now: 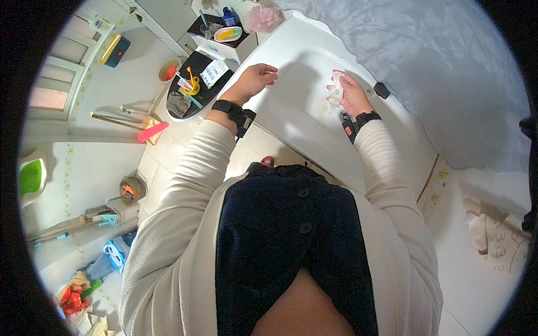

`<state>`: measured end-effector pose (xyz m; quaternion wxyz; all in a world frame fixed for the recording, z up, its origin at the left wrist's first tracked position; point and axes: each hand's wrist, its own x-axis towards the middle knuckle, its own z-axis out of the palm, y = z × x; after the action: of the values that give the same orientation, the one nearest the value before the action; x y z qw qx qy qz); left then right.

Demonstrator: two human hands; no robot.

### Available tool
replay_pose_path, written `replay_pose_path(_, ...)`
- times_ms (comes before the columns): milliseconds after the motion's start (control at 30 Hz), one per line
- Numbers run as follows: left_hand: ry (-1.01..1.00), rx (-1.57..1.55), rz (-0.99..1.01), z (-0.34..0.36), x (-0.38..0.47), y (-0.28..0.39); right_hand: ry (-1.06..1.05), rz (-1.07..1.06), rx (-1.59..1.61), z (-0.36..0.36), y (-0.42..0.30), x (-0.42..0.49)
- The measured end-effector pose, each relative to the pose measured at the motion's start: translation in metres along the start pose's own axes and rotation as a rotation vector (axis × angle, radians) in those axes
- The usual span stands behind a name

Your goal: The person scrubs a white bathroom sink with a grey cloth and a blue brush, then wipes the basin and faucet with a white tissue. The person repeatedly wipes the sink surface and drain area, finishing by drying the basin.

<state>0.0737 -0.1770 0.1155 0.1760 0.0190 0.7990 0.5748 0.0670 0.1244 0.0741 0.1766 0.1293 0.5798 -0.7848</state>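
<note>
A white bathtub [290,107] lies before me, and both arms reach over it. Crumpled white material [336,90], perhaps wet tissue or a thin cloth, is in the grip of my right hand [354,94], above the tub floor. Beneath that hand, a faint brownish patch and a metal drain fitting [345,116] show on the tub. My left hand [254,81] hovers by the tub's left rim, empty, its fingers loosely bent and a little apart. Black straps with small devices circle both wrists.
A dark oval countertop [201,90] at left carries a yellow cup [191,86], a white packet [214,73] and a grey cloth [178,104]. Behind it, a black shelf [206,27] holds a soap dish [228,34]. A pale shower curtain [441,75] hangs along the right. A broom [152,132] leans at left.
</note>
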Motion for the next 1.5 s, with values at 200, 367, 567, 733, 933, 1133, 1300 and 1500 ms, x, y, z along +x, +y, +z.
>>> replay_pose_path(200, -0.004, -0.01, -0.019, -0.002, 0.0, 0.0, 0.128, 0.039, -0.059, -0.008, 0.001, 0.006)
replay_pose_path(367, 0.002, 0.071, -0.02, -0.002, 0.001, 0.003, 0.362, 0.024, 0.333, -0.042, 0.011, -0.002)
replay_pose_path(567, -0.023, 0.068, -0.03, 0.003, 0.004, 0.014, 0.325, -0.064, 0.649, -0.084, 0.018, 0.005)
replay_pose_path(733, -0.051, 0.045, -0.007, 0.009, 0.009, 0.016, 0.358, -0.166, 0.372, -0.083, 0.021, 0.01)
replay_pose_path(933, -0.084, 0.022, 0.003, 0.011, 0.018, 0.013, 0.495, -0.024, 0.094, -0.07, 0.012, -0.005)
replay_pose_path(1133, -0.101, 0.031, -0.002, 0.015, 0.022, 0.012, 0.265, -0.173, 0.471, -0.075, 0.017, 0.001)
replay_pose_path(1300, -0.106, 0.067, -0.009, 0.016, 0.021, 0.014, 0.37, -0.061, 0.356, -0.072, 0.025, -0.006)
replay_pose_path(1500, -0.125, 0.095, 0.009, 0.015, 0.021, 0.017, 0.438, -0.148, 0.056, -0.064, 0.022, -0.009)
